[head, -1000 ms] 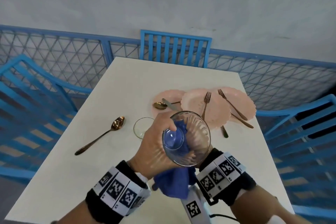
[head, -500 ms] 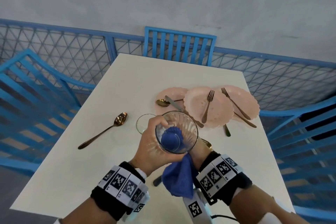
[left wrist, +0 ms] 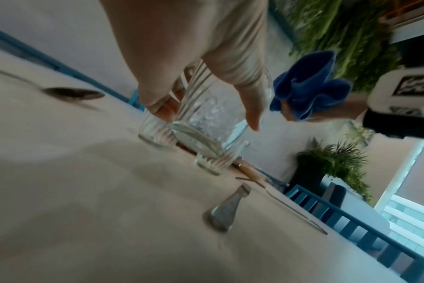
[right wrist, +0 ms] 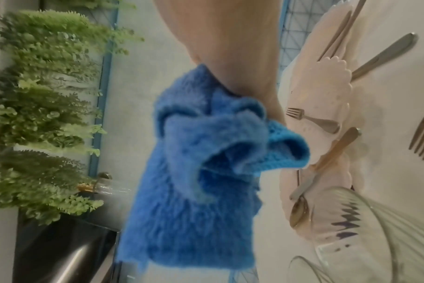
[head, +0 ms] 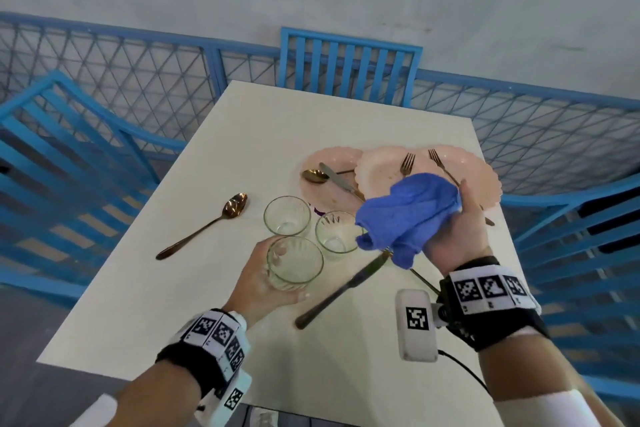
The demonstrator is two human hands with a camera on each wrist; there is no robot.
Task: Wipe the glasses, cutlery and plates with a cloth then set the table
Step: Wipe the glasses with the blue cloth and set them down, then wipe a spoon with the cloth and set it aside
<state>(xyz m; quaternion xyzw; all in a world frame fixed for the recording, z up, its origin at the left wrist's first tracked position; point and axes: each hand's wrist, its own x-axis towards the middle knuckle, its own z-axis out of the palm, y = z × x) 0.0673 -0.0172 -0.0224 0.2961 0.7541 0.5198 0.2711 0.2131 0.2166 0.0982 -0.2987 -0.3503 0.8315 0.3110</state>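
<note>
Head view: the left hand [head: 263, 279] wraps its fingers round a ribbed glass [head: 294, 262], upright, just above or on the white table [head: 145, 291], beside two other glasses [head: 286, 216]; the right hand [head: 457, 236] holds a bunched blue cloth [head: 408, 215] raised over the pink plates [head: 381, 173]; a knife [head: 343, 288] lies between the hands. Left wrist view: the glass [left wrist: 206, 114] sits between thumb and fingers [left wrist: 157, 107], its base slightly off the tabletop. Right wrist view: the cloth [right wrist: 201, 181] hangs from the clenched hand.
</note>
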